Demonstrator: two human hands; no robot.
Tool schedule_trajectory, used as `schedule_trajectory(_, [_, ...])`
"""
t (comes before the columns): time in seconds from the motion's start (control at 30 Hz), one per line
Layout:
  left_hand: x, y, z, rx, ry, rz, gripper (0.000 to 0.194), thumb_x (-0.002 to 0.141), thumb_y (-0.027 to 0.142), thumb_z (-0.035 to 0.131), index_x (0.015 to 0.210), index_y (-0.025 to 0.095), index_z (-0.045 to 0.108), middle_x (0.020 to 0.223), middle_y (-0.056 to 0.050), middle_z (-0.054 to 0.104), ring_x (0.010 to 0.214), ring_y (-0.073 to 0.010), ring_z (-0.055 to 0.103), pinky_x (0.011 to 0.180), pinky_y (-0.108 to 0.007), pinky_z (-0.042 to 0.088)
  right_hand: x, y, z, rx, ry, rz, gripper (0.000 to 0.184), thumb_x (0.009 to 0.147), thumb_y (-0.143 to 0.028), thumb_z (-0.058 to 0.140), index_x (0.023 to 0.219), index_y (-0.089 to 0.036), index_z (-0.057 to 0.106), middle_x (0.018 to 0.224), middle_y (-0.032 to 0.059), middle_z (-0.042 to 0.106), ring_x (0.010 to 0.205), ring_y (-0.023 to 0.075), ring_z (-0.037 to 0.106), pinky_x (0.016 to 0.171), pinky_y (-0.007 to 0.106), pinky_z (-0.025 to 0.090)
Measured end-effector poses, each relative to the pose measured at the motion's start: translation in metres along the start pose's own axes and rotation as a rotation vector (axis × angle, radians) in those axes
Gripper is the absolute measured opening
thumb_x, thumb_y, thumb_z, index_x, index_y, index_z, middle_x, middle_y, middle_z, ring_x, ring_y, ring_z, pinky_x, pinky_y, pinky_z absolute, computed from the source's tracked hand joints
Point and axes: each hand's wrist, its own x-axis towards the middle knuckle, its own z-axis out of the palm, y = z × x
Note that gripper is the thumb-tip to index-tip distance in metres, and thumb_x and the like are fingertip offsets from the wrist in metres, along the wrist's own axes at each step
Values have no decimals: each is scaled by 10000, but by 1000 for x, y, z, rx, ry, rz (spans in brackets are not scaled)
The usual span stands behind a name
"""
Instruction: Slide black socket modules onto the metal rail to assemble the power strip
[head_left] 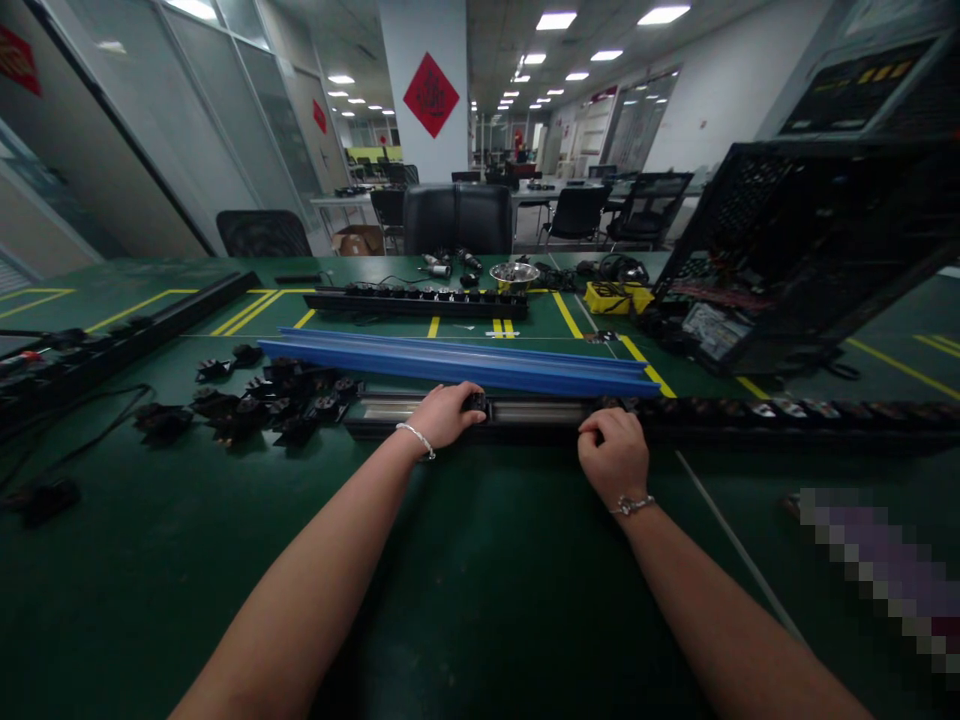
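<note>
A long black rail [536, 432] with a shiny metal inner channel lies across the green table in front of me. My left hand [444, 418] pinches a small black module [475, 403] in the channel. Farther right, my right hand [616, 455] is closed at the rail's near edge, its fingers curled; whatever is between them is hidden. Just beyond that hand, another black module [613, 402] sits in the rail. Several modules fill the rail's right part. To the left lies a heap of loose black modules [259, 405].
Behind the rail lies a blue channel strip [450, 362]. Farther back are another filled black strip [420, 302], a metal bowl [514, 274] and a yellow tray [619, 297]. An opened computer case [810, 250] stands at right. Another black rail [150, 325] lies at left.
</note>
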Motion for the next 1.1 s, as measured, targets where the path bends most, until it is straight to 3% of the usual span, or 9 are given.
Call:
schedule_trajectory(0.37, [-13,-22,-13,33,-3,-16,386,823,343,538,1194,238,519,1139,-45,642,1053,-210,569,913,-319,428,0,-1,-1,-3,10,-5,180,670,-43,470,603,-206,500,685,30,557,718,175,475,687,322,386])
schedule_trajectory(0.63, [-11,-27,-11,16,1,8,391,819,345,535,1195,243,518,1145,-42,637,1059,-203,568,917,-311,422,0,0,-1,4,8,-5,181,671,-42,472,602,-206,503,686,29,554,714,175,472,687,326,385])
schedule_trajectory(1.1, [-24,-48,-26,25,-32,-51,402,812,355,521,1202,255,514,1134,-38,640,1041,-206,573,902,-322,426,1,-2,-1,21,19,2,187,652,-30,477,596,-206,506,676,25,547,714,175,476,703,331,389])
